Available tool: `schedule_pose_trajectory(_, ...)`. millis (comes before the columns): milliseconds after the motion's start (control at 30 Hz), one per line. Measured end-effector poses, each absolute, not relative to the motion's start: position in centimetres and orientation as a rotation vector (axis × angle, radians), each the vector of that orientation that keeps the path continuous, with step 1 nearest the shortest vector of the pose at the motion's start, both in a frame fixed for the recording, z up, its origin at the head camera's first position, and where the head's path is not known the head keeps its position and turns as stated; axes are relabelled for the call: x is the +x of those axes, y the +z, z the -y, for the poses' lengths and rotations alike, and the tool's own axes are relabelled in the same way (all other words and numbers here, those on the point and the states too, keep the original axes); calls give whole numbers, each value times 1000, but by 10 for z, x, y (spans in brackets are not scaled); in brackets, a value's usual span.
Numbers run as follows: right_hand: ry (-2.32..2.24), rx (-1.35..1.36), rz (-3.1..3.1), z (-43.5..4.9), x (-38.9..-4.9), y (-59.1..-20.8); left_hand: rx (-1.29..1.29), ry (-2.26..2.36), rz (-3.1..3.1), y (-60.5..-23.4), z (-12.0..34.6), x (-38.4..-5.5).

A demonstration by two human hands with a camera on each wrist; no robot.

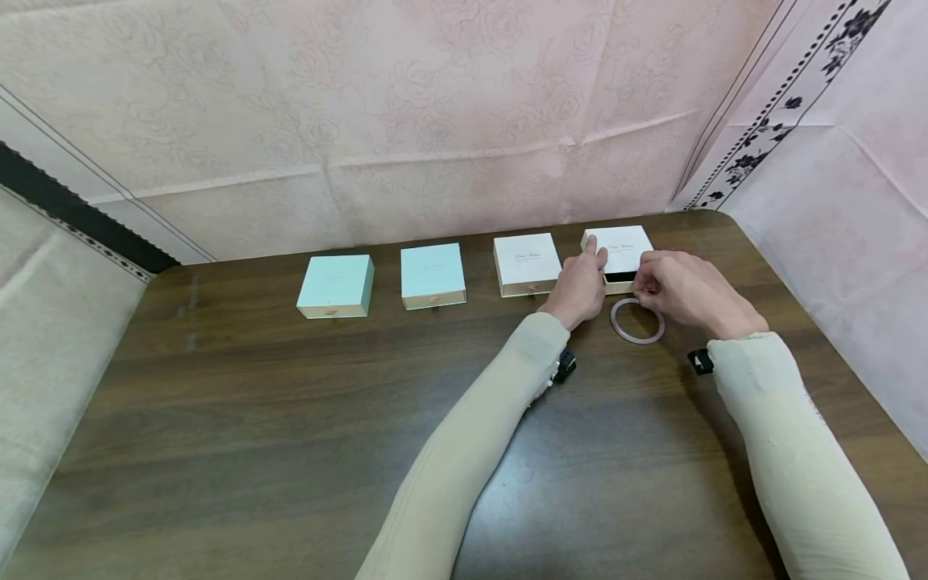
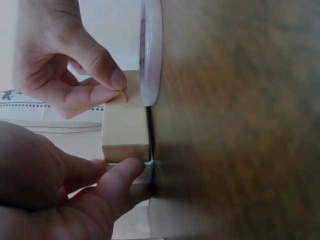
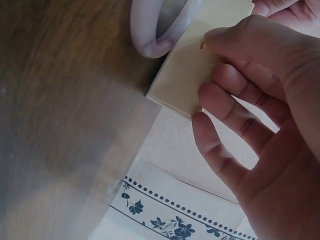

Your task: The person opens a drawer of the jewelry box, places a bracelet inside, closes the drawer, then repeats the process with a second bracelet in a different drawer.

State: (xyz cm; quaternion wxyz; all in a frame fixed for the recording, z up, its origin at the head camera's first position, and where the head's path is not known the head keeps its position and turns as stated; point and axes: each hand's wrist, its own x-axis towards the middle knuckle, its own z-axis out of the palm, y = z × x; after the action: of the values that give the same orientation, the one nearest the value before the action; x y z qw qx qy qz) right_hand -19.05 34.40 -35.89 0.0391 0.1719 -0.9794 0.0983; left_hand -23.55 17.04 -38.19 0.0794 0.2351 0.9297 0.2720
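A white drawer box [image 1: 625, 243] stands at the right end of a row on the table. Its cream drawer [image 2: 125, 125] is pulled partly out, with a dark strip of the inside showing. My left hand [image 1: 578, 286] holds the box at its left side. Between thumb and finger, my right hand [image 1: 689, 292] pinches the small pull tab [image 2: 125, 95] on the drawer front. A pale lilac bangle [image 1: 638, 341] lies flat on the table just before the drawer, close to my right fingertips.
To the left are another white box [image 1: 527, 256] and two mint-green boxes [image 1: 432, 267], all with their drawers in. The brown wooden table [image 1: 254, 451] ends at a patterned cloth [image 1: 435, 121] behind and on both sides.
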Motion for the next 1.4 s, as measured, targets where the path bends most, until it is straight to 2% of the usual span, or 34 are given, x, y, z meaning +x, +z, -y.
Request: schedule_pose_trajectory(1400, 351, 537, 3065, -348, -189, -356, 732, 782, -2815, -381, -171, -235)
